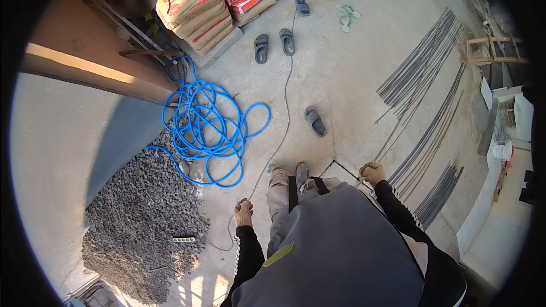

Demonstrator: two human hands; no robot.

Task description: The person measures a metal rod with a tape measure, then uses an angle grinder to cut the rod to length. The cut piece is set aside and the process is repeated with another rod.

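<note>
My left hand [243,214] hangs beside my left leg, above the concrete floor, with its fingers curled in. Whatever may lie within those fingers is too small to make out. To its left is a heap of dark gravel [136,216], and a thin grey cable [282,136] runs along the floor close by. On the other side, my right hand [373,174] is raised near hip height, fingers bent together. A pale thin edge [359,182] shows beside it; I cannot tell if it is gripped. Past this hand lie long steel bars [424,145].
A tangled blue hose [196,119] lies partly over the gravel, where a power strip [183,239] rests. Stacked sacks [196,8] stand at the far left. Several sandals, including a dark one [315,121], are scattered ahead. More bar bundles [424,51] and a wooden frame [492,49] lie right.
</note>
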